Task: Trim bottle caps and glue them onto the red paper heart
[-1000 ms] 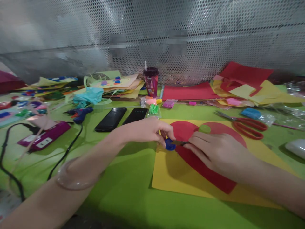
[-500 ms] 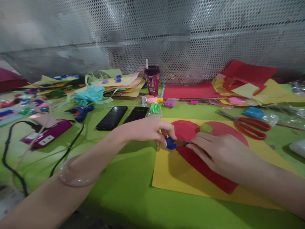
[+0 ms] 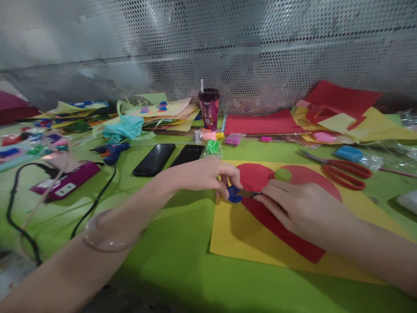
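Note:
My left hand [image 3: 208, 176] pinches a small lump of blue clay [image 3: 234, 194] between thumb and fingers. Against the lump's right side rests the flat blade of a small knife [image 3: 248, 194], whose handle is mostly hidden in the closed fingers of my right hand [image 3: 299, 208]. Both hands are over a red paper heart [image 3: 276, 230] lying on a yellow sheet [image 3: 228, 234]. A round green clay piece [image 3: 282, 174] sits on the heart just beyond my right knuckles.
Red-handled scissors [image 3: 347, 173] lie at the right. Two phones [image 3: 154, 160], a glue gun [image 3: 115, 152] and a purple power strip [image 3: 67, 180] with cords are on the left. Behind stand a drink cup [image 3: 209, 111], paper stacks [image 3: 176, 111] and a perforated metal wall [image 3: 195, 43].
The whole view has shifted very slightly. Both hands keep the same hold, with the blade still at the blue clay.

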The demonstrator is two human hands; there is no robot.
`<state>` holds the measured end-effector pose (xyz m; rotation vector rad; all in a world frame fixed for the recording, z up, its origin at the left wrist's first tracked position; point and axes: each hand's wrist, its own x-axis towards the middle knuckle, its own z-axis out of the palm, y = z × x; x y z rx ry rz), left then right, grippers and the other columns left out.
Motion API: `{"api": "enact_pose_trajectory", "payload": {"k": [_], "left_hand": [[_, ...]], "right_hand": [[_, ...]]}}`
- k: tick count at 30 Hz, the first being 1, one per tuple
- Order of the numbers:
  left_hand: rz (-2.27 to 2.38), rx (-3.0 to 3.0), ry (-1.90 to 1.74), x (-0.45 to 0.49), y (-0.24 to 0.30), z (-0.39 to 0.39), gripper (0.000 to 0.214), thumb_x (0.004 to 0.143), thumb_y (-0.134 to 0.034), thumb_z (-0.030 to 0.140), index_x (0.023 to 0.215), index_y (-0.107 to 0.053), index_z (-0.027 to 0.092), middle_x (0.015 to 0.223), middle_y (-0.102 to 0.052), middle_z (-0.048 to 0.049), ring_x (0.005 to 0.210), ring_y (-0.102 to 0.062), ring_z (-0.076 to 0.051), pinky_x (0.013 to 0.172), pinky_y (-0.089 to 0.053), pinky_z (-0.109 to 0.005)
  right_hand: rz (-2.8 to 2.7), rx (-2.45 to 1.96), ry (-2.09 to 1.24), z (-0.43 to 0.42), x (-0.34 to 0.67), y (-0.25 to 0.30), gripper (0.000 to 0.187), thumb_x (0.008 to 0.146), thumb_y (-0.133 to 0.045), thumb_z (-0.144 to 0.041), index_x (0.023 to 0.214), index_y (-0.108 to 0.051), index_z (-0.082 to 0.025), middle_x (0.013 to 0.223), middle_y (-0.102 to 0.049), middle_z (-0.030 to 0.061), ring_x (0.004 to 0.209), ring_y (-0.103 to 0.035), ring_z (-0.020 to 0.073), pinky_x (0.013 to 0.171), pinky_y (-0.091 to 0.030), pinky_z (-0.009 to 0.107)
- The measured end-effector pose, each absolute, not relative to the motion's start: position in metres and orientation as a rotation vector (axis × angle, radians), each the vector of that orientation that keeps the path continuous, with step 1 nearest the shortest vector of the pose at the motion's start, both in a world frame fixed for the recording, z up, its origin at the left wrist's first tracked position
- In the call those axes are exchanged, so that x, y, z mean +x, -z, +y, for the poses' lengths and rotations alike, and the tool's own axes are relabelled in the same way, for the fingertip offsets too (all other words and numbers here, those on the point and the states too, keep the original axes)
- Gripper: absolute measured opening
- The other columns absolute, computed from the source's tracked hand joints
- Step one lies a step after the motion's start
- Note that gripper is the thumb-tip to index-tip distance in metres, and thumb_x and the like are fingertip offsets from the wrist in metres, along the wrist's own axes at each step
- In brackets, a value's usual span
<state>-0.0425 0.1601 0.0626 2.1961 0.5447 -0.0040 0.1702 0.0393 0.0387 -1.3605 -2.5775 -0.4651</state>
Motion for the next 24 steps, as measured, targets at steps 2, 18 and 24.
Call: {"api": "enact_pose_trajectory", "payload": {"k": [2,18,24], "left_hand": [[0.546,2.219,0.004,-0.0426,-0.063,0.16,0.024,0.075,-0.054,0.0,0.088,-0.063,0.018,0.078,-0.072,0.0027,0.069,-0.07,-0.011,0.064,-0.051,-0.019],[0.546,2.255,0.02,-0.0412,-0.0653,0.1574,0.021,0.076,-0.056,0.001,0.088,-0.062,0.017,0.079,-0.07,0.0021,0.065,-0.067,-0.01,0.065,-0.051,-0.02],[0.528,2.287,0.0,-0.0425,-0.0645,0.1582,0.02,0.076,-0.058,0.002,0.087,-0.062,0.018,0.082,-0.07,0.0019,0.07,-0.068,-0.01,0.066,-0.05,-0.019]], "right_hand": [[-2.589,-1.362,0.473,0.0404,0.1682,-0.038,0.045,0.103,-0.025,-0.027,0.087,-0.066,-0.014,0.075,-0.064,0.007,0.058,-0.054,0.0159,0.051,-0.031,0.029],[-2.62,-1.374,0.536,0.0388,0.1616,-0.0385,0.036,0.1,-0.033,-0.019,0.08,-0.063,-0.016,0.071,-0.061,0.0047,0.055,-0.054,0.0168,0.048,-0.026,0.029],[-2.594,-1.396,0.467,0.0388,0.1677,-0.038,0.039,0.101,-0.032,-0.026,0.083,-0.065,-0.015,0.071,-0.063,0.0057,0.058,-0.056,0.0158,0.051,-0.032,0.028]]}}
